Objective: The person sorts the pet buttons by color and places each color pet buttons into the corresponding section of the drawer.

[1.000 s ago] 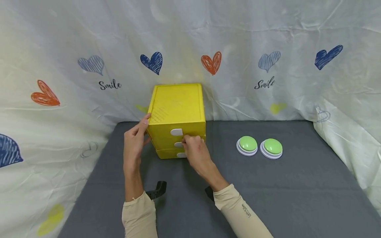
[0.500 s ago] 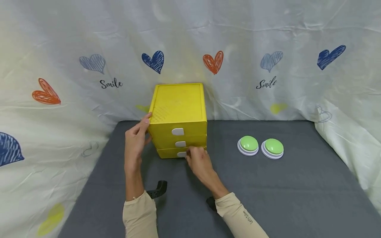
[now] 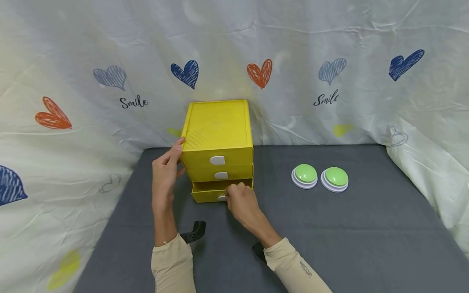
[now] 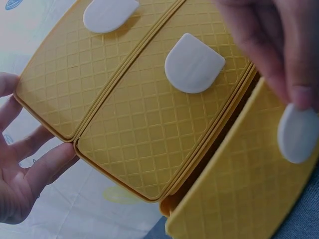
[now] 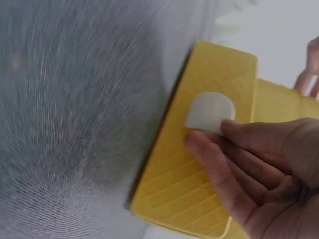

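A yellow cabinet (image 3: 219, 124) with three stacked drawers, each bearing a white rounded handle, stands against the curtain. Its bottom drawer (image 3: 204, 197) is pulled partway out, and the dark slit above it shows in the left wrist view. My right hand (image 3: 243, 204) pinches the bottom drawer's handle (image 5: 212, 110) between thumb and fingers, plain in the right wrist view. The top and middle drawers are closed. At the cabinet's left front edge, my left hand (image 3: 164, 173) rests its fairly straight fingers (image 4: 52, 162) against the side. The drawer's inside is mostly hidden by my right hand and the cabinet.
Two green push buttons, a left one (image 3: 305, 174) and a right one (image 3: 335, 178), sit on white bases right of the cabinet. The grey tabletop (image 3: 351, 236) extends around them. Behind hangs a white curtain (image 3: 293, 44) printed with hearts.
My right hand has moved down from the middle handle to the bottom one and drawn the bottom drawer toward me. My left hand has stayed at the cabinet's left edge.
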`<state>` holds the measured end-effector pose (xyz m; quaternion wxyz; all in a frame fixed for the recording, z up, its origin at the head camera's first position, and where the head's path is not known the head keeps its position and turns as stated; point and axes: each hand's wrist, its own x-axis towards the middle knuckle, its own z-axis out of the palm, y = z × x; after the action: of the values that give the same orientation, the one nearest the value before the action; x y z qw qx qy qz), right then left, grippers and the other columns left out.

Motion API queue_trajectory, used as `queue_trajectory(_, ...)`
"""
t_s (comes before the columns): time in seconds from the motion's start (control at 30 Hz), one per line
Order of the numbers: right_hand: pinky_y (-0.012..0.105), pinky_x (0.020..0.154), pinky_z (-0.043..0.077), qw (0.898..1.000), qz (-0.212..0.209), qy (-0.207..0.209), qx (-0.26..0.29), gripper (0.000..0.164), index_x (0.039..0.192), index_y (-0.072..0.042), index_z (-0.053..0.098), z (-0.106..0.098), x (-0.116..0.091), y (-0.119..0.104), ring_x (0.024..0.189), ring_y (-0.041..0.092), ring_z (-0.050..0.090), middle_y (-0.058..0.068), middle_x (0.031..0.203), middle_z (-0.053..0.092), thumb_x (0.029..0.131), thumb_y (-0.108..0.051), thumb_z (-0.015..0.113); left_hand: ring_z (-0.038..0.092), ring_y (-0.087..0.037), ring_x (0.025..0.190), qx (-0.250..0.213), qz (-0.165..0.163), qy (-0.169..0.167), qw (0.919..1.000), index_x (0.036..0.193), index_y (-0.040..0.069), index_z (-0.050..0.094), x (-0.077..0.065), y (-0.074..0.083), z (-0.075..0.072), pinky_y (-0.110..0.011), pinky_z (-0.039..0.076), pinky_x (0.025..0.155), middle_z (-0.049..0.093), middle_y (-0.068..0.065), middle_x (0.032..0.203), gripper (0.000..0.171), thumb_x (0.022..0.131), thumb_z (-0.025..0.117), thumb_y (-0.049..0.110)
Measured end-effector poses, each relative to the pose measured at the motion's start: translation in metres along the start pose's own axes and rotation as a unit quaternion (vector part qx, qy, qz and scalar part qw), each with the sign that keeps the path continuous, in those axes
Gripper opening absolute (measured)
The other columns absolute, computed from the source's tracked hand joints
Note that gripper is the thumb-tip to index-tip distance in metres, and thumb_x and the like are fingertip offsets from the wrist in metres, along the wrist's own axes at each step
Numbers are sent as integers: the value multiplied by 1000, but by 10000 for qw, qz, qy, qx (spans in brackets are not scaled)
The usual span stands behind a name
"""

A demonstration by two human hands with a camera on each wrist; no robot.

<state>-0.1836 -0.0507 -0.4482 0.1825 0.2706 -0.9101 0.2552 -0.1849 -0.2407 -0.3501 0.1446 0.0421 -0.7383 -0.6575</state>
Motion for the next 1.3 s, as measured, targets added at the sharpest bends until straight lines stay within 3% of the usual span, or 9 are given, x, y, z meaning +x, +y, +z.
queue_trajectory(0.17,20,43,4,9997,-218,39,-70,51,53,-21,15,-10,-12,-11,53,7,3,-6,60,7,74,10,50,47,-15,121,30,88,34,10000,120,17,63,2,0,-1,-50,44,88,51,11,132,40,91,52,43)
queue_trajectory(0.33,19,42,3,9995,-287,-140,-35,51,53,-21,15,-17,-24,-19,53,7,1,-6,61,6,77,9,48,46,-15,122,28,91,37,9999,123,19,61,2,0,0,-49,44,88,51,10,132,41,91,51,43)
queue_trajectory(0.77,18,37,9,9961,-67,-851,218,52,44,-21,26,-25,-43,-33,40,5,13,-8,52,10,81,0,57,44,-16,123,39,127,42,9999,125,21,59,-1,-1,-2,-51,43,90,50,9,133,40,92,50,42)
queue_trajectory(0.9,17,35,22,9893,125,-1403,378,36,50,-18,51,-29,-43,-31,36,4,31,-9,44,31,82,-12,66,44,-16,123,39,150,11,9999,125,20,59,-1,-1,-1,-51,43,90,49,9,134,41,92,51,42)
queue_trajectory(1.0,15,42,35,9783,386,-1885,764,11,72,-15,69,-36,-41,-26,46,0,44,-9,57,55,82,-20,70,45,-15,123,82,149,-8,9999,125,20,59,-2,-2,1,-49,45,89,49,10,133,41,92,50,42)
queue_trajectory(1.07,15,48,41,9705,577,-2044,1146,8,84,-15,72,-44,-38,-21,53,-2,49,-9,68,63,82,-23,70,45,-14,123,80,153,-16,9999,125,20,59,-2,-3,1,-49,45,89,49,10,133,41,92,50,42)
queue_trajectory(1.17,16,53,44,9628,863,-1990,1614,9,86,-17,72,-58,-33,-11,58,-3,53,-11,72,64,83,-25,69,44,-15,123,4,152,-9,9999,125,19,59,-2,-2,1,-50,44,89,49,9,134,41,92,50,42)
queue_trajectory(1.3,18,54,46,9657,1230,-1544,1685,6,84,-20,71,-79,-27,12,60,-2,55,-13,71,63,83,-26,68,44,-15,124,-8,133,-8,9999,126,19,58,-2,-1,1,-50,44,90,49,9,134,42,92,50,42)
